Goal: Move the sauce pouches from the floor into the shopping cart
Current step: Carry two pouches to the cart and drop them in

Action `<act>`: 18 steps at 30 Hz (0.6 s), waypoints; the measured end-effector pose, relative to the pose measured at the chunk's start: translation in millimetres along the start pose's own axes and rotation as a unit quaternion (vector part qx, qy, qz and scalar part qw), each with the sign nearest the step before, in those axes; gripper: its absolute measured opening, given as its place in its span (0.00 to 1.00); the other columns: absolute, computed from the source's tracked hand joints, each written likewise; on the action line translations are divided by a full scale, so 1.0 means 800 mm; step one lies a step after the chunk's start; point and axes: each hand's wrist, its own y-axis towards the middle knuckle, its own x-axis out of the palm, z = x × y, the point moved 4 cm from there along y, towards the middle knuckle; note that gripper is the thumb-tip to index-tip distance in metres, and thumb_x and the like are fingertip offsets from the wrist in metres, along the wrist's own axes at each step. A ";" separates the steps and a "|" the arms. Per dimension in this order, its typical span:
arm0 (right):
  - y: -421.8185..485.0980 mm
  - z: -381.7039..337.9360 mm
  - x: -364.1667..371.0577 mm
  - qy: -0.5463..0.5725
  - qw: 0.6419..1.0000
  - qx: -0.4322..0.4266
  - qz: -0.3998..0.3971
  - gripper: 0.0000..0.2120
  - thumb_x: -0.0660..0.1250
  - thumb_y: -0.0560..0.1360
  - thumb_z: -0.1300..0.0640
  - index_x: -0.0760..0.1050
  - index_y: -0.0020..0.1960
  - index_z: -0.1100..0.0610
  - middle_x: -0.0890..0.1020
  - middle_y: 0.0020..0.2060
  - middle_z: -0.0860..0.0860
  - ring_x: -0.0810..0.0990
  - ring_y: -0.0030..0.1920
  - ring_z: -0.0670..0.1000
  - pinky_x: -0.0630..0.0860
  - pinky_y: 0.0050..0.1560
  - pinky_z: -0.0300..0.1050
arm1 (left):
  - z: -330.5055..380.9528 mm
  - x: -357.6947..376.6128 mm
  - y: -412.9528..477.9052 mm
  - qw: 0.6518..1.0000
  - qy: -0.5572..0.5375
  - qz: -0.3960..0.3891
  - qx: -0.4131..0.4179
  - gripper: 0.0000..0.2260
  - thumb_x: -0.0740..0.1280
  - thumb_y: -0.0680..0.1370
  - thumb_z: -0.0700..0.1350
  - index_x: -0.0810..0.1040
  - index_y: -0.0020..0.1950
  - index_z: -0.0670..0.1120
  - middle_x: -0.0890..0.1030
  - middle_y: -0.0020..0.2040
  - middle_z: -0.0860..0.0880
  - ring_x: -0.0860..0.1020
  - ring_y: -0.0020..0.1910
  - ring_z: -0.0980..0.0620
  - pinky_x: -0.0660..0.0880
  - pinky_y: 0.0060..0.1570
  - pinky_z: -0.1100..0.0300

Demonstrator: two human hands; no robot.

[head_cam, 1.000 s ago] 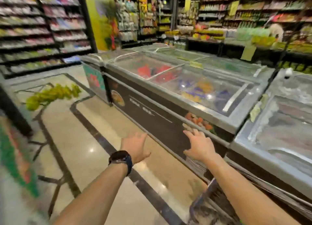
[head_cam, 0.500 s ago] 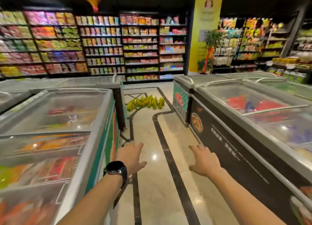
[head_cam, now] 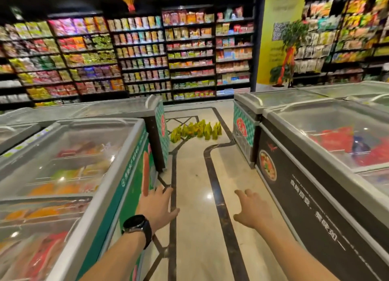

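**Location of goods.** The sauce pouches [head_cam: 195, 131] stand in a loose cluster on the floor [head_cam: 192, 175] at 12 o'clock. They are at the far end of the aisle, between the corner of the left freezer [head_cam: 73, 154] at 9 o'clock and the right freezer [head_cam: 315, 133] at 3 o'clock. They are yellow-green and most appear upright. Some stand close enough to touch, but blur prevents a count or a reading of caps and seals. The shopping cart is not in view.

**State of the grips.** The left grip [head_cam: 156, 207], a bare hand with a watch [head_cam: 137, 226] at the wrist, is at 7 o'clock. Its fingers are spread and it holds nothing. The right grip [head_cam: 252, 211] at 5 o'clock is likewise apart and empty, with the fingers loosely extended. Both are well apart from the pouches.

**Handling assessment.**
- The pouches are judged to be soft-walled film packs of light to moderate weight, with contents that slump when they are tilted.
- The film looks glossy, so it is probably slippery.
- The recommended hold is a pinch at the flat top seal, or a wrap round the upper body.
- Avoid squeezing the belly hard.
- A pouch knocked in so tight a cluster could topple its neighbours.
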 end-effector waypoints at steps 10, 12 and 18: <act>0.255 -0.018 -0.021 -0.031 0.999 -0.027 -0.021 0.37 0.69 0.71 0.44 0.57 0.75 0.49 0.70 0.66 0.53 0.71 0.65 0.57 0.75 0.60 0.53 | -0.038 0.012 0.224 0.999 0.009 -0.018 -0.033 0.28 0.61 0.78 0.66 0.65 0.71 0.52 0.76 0.63 0.46 0.77 0.58 0.45 0.78 0.53 0.52; 0.313 -0.027 -0.029 -0.034 0.999 -0.029 -0.018 0.37 0.69 0.71 0.44 0.57 0.75 0.49 0.69 0.67 0.53 0.70 0.66 0.57 0.74 0.60 0.54 | -0.050 0.016 0.283 0.999 0.007 -0.018 -0.035 0.29 0.61 0.77 0.66 0.64 0.72 0.52 0.75 0.62 0.46 0.77 0.58 0.45 0.78 0.54 0.51; 0.477 -0.045 -0.060 -0.026 0.999 -0.010 -0.024 0.37 0.68 0.72 0.42 0.57 0.76 0.49 0.70 0.68 0.54 0.70 0.67 0.58 0.74 0.62 0.53 | -0.076 0.021 0.464 0.999 -0.003 -0.027 -0.023 0.30 0.62 0.76 0.67 0.64 0.72 0.52 0.76 0.61 0.46 0.76 0.59 0.44 0.77 0.57 0.48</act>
